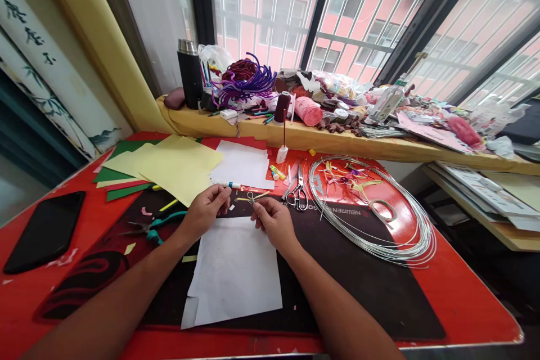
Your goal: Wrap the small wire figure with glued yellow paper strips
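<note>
Over the white paper sheet (238, 270), my right hand (276, 225) pinches a small looped piece of wire (251, 197) between thumb and finger. A thin yellow strip (262, 195) shows just behind it. My left hand (206, 208) is level with the right, a short gap apart, its thumb and fingers pressed together. Anything within that pinch is too small to make out. A white tube with a blue band (231, 185) lies just beyond the left fingertips. Pliers with teal handles (154, 228) rest on the dark mat (346, 281) left of my left forearm.
To the right lie scissors (298, 194), a big coil of silvery wire (422, 242) and a tape roll (383, 211). Coloured paper sheets (181, 166) and a black phone (44, 230) are at left. A small glue bottle (282, 153) stands below the crowded sill (253, 129).
</note>
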Demonstrator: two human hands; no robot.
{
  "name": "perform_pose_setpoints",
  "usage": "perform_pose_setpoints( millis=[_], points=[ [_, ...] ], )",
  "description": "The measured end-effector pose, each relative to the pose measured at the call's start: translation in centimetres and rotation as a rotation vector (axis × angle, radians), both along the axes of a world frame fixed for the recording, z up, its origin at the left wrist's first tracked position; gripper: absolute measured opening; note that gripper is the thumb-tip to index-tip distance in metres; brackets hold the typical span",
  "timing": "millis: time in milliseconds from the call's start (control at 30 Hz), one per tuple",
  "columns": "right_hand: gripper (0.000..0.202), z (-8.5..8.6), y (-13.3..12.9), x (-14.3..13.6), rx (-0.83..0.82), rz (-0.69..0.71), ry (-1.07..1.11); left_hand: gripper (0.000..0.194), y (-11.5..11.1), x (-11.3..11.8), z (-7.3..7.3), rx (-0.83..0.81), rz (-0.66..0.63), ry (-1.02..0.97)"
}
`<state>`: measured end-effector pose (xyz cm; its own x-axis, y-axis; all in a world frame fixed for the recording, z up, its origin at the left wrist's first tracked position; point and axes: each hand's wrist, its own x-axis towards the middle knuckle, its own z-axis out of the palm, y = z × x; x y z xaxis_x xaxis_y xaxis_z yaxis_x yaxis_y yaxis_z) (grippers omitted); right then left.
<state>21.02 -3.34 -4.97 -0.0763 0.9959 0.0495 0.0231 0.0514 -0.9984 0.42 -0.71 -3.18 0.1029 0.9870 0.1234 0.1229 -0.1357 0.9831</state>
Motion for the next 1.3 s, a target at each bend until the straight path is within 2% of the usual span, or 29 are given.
perform_pose_setpoints(
  millis=[200, 367, 567, 900, 1300],
  points=[
    [0.024, -0.01, -0.01, 0.03, 0.006, 0.001, 0.019, 0.043, 0.24, 0.02, -0.63, -0.005, 0.033, -0.049],
    [0.024, -0.07, 0.03, 0.03, 0.003, 0.003, 0.015, 0.044, 0.25, -0.04, -0.58, -0.010, 0.033, -0.054],
    [0.024, -0.29, 0.09, 0.04, 0.004, -0.001, 0.027, 0.053, 0.00, 0.03, -0.17, -0.034, 0.011, -0.012],
    [0.027, -0.12, 0.09, 0.10, 0.002, -0.006, 0.036, 0.047, -0.13, 0.02, -0.25, -0.015, -0.013, 0.161],
    [0.028, 0.08, -0.04, 0.07, -0.002, 0.001, 0.015, 0.042, -0.05, -0.09, -0.51, -0.034, -0.003, 0.128]
  ],
)
